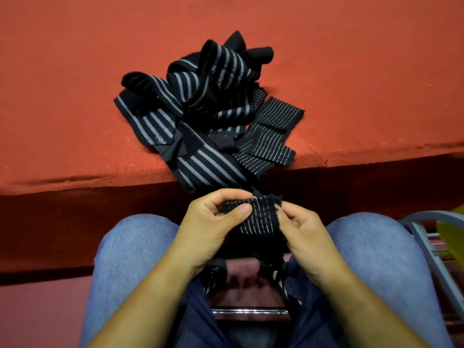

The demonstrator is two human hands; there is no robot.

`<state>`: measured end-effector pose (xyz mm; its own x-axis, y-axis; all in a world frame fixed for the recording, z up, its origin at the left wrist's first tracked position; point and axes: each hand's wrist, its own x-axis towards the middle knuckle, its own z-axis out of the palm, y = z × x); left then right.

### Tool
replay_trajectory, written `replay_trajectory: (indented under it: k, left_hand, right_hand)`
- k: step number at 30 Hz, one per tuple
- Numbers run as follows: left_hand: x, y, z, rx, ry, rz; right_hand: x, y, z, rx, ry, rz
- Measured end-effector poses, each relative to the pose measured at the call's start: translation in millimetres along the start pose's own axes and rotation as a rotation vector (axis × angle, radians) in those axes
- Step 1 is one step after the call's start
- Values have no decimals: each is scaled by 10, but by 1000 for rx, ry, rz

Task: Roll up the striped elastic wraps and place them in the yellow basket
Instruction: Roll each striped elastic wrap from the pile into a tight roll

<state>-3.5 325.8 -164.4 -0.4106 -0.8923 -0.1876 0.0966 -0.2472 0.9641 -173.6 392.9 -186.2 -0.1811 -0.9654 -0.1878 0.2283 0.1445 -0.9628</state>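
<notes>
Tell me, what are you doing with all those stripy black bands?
A seated person pinches one end of a black elastic wrap with thin white stripes between the left hand and right hand, above the lap, apparently starting to roll it. More black striped wraps lie in a tangled pile on the red cloth-covered table. None looks rolled yet.

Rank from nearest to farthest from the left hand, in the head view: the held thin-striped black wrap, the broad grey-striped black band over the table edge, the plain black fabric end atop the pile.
1. Thin-striped black wrap: pinched by the left hand.
2. Broad grey-striped black band: just beyond, over the edge of the red table.
3. Plain black fabric end: pile's far side.
</notes>
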Motion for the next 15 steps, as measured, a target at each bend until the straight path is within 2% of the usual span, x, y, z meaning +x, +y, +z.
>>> replay_trajectory:
  k: [15]
  left_hand:
    - [18, -37, -39, 305, 19, 156]
  right_hand:
    - [28, 75, -21, -73, -50, 7]
